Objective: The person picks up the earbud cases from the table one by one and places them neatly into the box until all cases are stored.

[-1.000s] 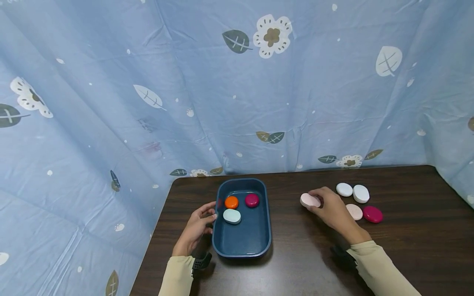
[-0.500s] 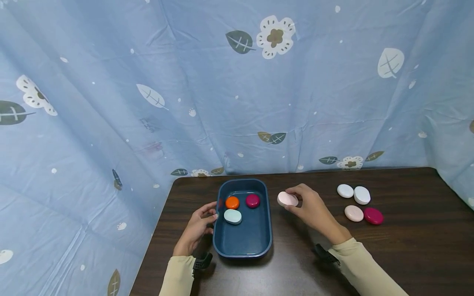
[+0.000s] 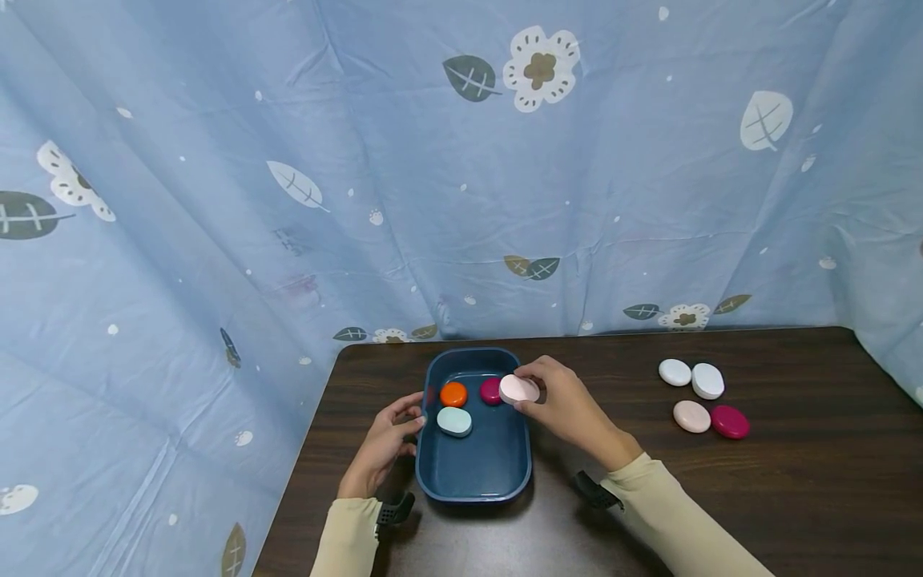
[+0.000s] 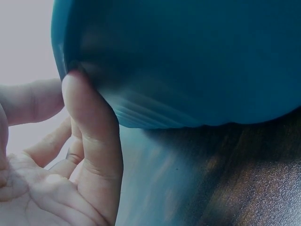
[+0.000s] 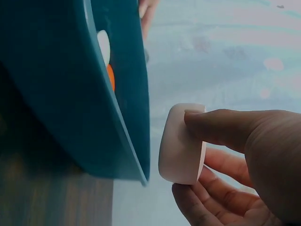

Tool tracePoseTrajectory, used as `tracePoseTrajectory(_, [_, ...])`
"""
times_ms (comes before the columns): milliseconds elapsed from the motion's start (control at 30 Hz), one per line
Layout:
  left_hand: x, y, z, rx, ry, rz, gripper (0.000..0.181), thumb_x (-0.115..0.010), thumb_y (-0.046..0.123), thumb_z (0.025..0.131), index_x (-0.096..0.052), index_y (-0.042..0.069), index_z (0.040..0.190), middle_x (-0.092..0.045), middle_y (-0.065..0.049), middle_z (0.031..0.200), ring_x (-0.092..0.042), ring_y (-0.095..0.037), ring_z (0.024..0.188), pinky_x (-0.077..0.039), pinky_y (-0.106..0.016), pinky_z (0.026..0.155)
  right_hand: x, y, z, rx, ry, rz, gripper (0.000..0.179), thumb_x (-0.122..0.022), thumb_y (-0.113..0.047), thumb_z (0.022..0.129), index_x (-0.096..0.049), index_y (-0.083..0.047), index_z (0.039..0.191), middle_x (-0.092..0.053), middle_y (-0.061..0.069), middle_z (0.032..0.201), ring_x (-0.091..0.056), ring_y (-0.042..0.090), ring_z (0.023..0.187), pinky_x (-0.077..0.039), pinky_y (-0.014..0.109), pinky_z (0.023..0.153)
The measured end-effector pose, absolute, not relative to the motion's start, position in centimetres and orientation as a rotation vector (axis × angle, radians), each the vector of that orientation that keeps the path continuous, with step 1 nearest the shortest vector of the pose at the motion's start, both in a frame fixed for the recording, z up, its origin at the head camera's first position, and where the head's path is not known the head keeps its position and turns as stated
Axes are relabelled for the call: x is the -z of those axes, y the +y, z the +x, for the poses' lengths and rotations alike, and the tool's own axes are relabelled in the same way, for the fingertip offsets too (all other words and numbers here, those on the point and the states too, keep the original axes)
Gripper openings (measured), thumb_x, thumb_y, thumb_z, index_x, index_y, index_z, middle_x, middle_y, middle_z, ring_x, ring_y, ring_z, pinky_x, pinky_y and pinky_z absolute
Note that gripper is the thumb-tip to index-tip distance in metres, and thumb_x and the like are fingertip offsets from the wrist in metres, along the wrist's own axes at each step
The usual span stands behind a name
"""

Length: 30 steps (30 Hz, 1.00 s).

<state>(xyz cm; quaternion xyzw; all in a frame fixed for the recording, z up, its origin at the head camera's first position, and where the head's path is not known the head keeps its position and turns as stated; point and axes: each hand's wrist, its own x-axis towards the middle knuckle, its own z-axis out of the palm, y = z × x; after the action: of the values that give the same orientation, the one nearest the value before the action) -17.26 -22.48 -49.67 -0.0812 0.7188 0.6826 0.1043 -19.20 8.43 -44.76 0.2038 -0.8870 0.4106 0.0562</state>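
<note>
My right hand (image 3: 570, 409) pinches a pale pink oval soap bar (image 3: 518, 389) between thumb and fingers, above the right rim of the blue tray (image 3: 472, 473). The right wrist view shows this bar edge-on beside the tray's wall. At the tray's left side, my left hand (image 3: 382, 445) grips the rim; in the left wrist view its thumb (image 4: 91, 108) presses the outer wall. Inside the tray lie an orange soap bar (image 3: 453, 394), a pale mint one (image 3: 454, 421) and a magenta one (image 3: 491, 391), partly covered by the held bar.
On the dark wooden table (image 3: 808, 497) to the right lie a round white bar (image 3: 674, 373), an oval white bar (image 3: 707, 381), a pale pink bar (image 3: 691, 417) and a magenta bar (image 3: 730, 421). A blue patterned cloth (image 3: 404, 184) hangs behind the table.
My right hand has carried the pale pink soap bar leftward from near the loose bars to the tray's right rim. The left hand stays at the tray.
</note>
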Motion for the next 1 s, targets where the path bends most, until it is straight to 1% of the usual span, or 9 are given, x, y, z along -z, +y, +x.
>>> tracePoseTrajectory(233, [49.5,-22.4,-17.4,-2.012,2.119,-0.243,0.044,-0.059,0.003,0.105,-0.056,0.003,0.149,-0.053,-0.011,0.114,-0.054,-0.021,0.084,-0.052,-0.027,0.059,44.6,6.6,-19.4,-1.229,-2.761,0.626,0.039,-0.089,-0.004,0.083,-0.075,0.000,0.119,-0.065,0.008,0.109,-0.059,0.019,0.091,-0.059,0.038,0.086])
tracePoseTrajectory(467, [49.5,-22.4,-17.5,-2.033,2.104,-0.210,0.047,-0.059,0.000,0.104,-0.054,0.000,0.150,-0.052,-0.010,0.112,-0.053,-0.017,0.081,-0.051,-0.026,0.056,44.5,5.3,-19.6,-1.180,-2.801,0.640,0.035,-0.090,-0.002,0.081,-0.077,0.000,0.113,-0.066,0.008,0.103,-0.059,0.018,0.086,-0.056,0.036,0.081])
tracePoseTrajectory(767, [49.7,-22.5,-17.2,-2.048,2.096,-0.155,0.048,-0.059,0.001,0.104,-0.051,-0.002,0.151,-0.052,-0.008,0.110,-0.052,-0.015,0.079,-0.050,-0.025,0.056,44.7,3.7,-19.8,-1.134,-2.844,0.633,0.032,-0.090,-0.003,0.081,-0.077,0.002,0.110,-0.066,0.010,0.099,-0.057,0.019,0.082,-0.054,0.037,0.077])
tracePoseTrajectory(933, [49.8,-22.6,-17.1,-2.051,2.101,-0.142,0.048,-0.059,0.001,0.104,-0.050,-0.004,0.151,-0.052,-0.008,0.109,-0.053,-0.015,0.078,-0.051,-0.025,0.056,44.8,2.9,-19.6,-1.156,-2.880,0.605,0.031,-0.089,-0.002,0.082,-0.077,0.002,0.110,-0.064,0.011,0.100,-0.058,0.021,0.084,-0.056,0.039,0.080])
tracePoseTrajectory(1000, [49.8,-22.5,-17.1,-2.054,2.091,-0.166,0.048,-0.059,0.001,0.104,-0.051,-0.002,0.151,-0.052,-0.008,0.110,-0.053,-0.015,0.078,-0.051,-0.026,0.055,44.9,2.7,-19.6,-1.161,-2.892,0.594,0.031,-0.089,-0.001,0.082,-0.076,0.003,0.110,-0.064,0.012,0.101,-0.058,0.021,0.084,-0.056,0.040,0.081])
